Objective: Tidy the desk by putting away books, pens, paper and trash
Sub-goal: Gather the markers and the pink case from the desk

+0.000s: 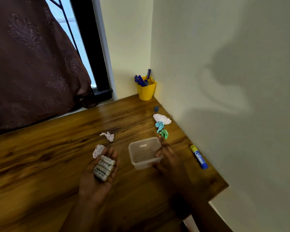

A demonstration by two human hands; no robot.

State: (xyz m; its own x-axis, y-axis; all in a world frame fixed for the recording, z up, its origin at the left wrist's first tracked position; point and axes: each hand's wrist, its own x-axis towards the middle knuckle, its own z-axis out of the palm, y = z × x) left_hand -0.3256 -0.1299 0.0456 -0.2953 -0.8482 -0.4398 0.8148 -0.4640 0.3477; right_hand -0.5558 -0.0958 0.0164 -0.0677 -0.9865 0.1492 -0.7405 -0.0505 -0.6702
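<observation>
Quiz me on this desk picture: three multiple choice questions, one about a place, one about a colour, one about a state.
1. Where does the yellow cup stand? A on the desk's far corner; B on the windowsill; C on the floor.
2. What colour are the pens? A red; B blue; C black.
3. How is the container? A lidded; B open and empty; C full of paper.
Answers: A, it stands at the desk's back corner; B, every pen shows blue; B, no lid, nothing inside.
</observation>
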